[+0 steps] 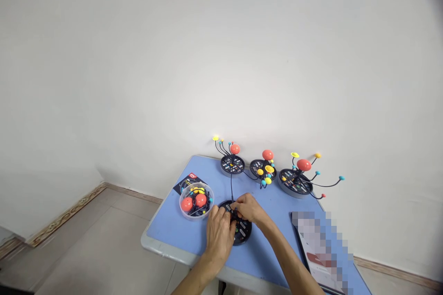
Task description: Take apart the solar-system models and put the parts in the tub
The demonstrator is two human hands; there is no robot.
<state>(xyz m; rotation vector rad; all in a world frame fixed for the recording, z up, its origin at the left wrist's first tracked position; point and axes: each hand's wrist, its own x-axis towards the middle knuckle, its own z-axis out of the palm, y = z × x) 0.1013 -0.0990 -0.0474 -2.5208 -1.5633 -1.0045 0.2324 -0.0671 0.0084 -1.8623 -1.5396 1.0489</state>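
Observation:
A round black base (241,231) with small coloured marks lies on the blue table (173,226). My left hand (219,234) rests on its left side, fingers curled against it. Over the base's top edge, my right hand (249,209) has its fingers pinched together at a thin black rod (231,186) that stands up from the base. What the fingertips hold is too small to make out.
A clear round tub (195,200) with red balls and small parts stands left of the base, on a black leaflet (187,180). Three assembled models with red balls (232,160) (264,168) (298,177) line the back edge. A tablet-like device (320,251) lies at right.

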